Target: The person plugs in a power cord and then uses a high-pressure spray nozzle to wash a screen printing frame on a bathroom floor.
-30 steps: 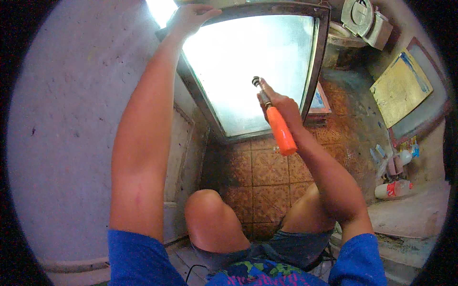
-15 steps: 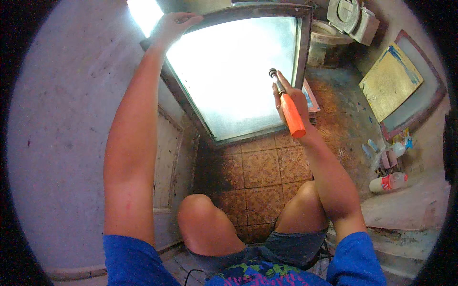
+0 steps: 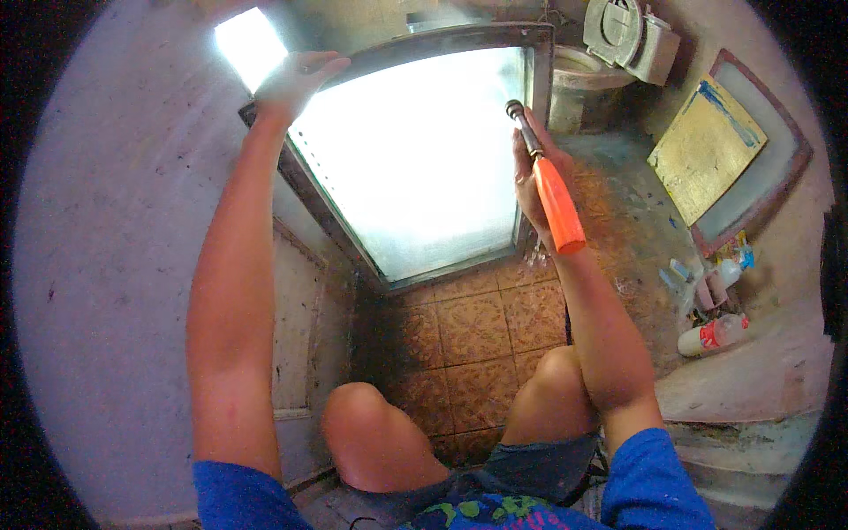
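My left hand (image 3: 296,87) is closed over the upper left corner of a large dark-edged screen frame (image 3: 433,42), which stands tilted on the floor. Its pale mesh panel (image 3: 415,168) glows brightly. In my right hand (image 3: 528,190) is a spray gun with an orange body (image 3: 560,208) and a dark round nozzle, held at the frame's right side. A faint mist shows beyond the nozzle, toward the inner right edge. My fingers partly hide behind the spray gun.
At the back right is a toilet (image 3: 587,79) with its lid raised. A yellowish board (image 3: 707,150) and another frame (image 3: 777,168) lean on the right wall. Bottles, one with a red label (image 3: 709,336), lie below them. Brown patterned tiles (image 3: 477,318) cover the floor.
In the picture, the frame and my left hand have shifted left and slightly down. The spray gun has moved slightly right relative to the panel, nearer its right edge, and mist now shows.
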{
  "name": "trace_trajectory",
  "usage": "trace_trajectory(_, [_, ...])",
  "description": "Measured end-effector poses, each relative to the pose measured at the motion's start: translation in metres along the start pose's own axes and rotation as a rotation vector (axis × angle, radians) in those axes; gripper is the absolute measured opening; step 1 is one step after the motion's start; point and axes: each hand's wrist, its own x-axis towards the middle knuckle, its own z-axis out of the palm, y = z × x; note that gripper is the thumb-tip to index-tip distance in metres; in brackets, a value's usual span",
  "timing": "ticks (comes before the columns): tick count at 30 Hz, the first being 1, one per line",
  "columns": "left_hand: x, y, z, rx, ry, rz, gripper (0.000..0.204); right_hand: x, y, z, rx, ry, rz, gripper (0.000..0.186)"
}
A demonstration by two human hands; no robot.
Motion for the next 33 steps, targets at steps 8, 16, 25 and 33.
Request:
trace_trajectory(8, [-0.001, -0.007, -0.004, 0.079, 0.003, 0.038, 0.057, 0.031, 0.004, -0.002, 0.124, 0.120, -0.012, 0.027])
trace_trajectory(16, [-0.005, -0.007, -0.006, 0.105, -0.018, -0.010, 0.059, 0.031, 0.006, 0.000, 0.124, 0.173, -0.027, 0.026])
trace_trajectory(25, [-0.001, -0.021, 0.002, 0.129, -0.011, 0.014, 0.058, 0.033, -0.007, 0.004, 0.106, 0.173, 0.000, 0.025])
trace_trajectory(33, [-0.004, -0.029, -0.003, 0.062, -0.024, 0.054, 0.057, 0.036, -0.005, 0.008, 0.117, 0.193, -0.041, 0.025])
